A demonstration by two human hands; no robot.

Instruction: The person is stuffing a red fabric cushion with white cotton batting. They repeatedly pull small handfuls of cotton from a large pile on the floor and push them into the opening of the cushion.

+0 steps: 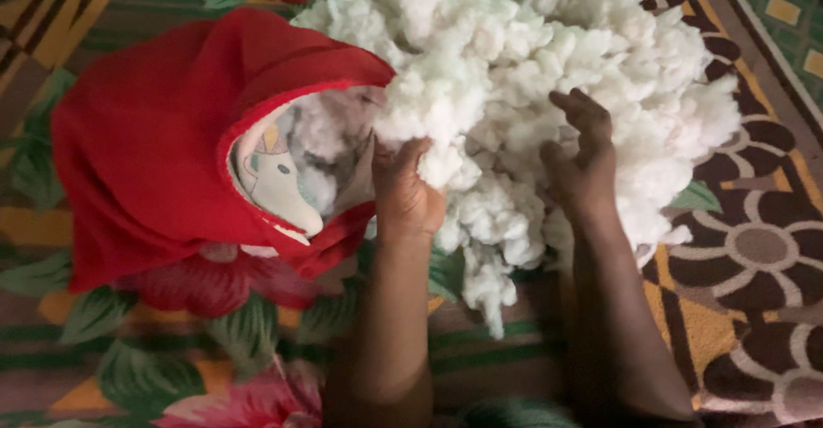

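A big heap of white cotton stuffing (531,59) lies on a patterned floor cloth. A red fabric cover (146,145) with a pale printed lining (274,175) lies to its left, its mouth open toward the heap and partly filled with stuffing. My left hand (405,189) grips a clump of the white stuffing right at the cover's opening. My right hand (585,158) is pressed into the heap's near side, fingers curled around a wad of stuffing.
A floral cloth (171,359) with green leaves and pink flowers lies under the cover. A brown and orange patterned mat (754,248) borders the heap on the right.
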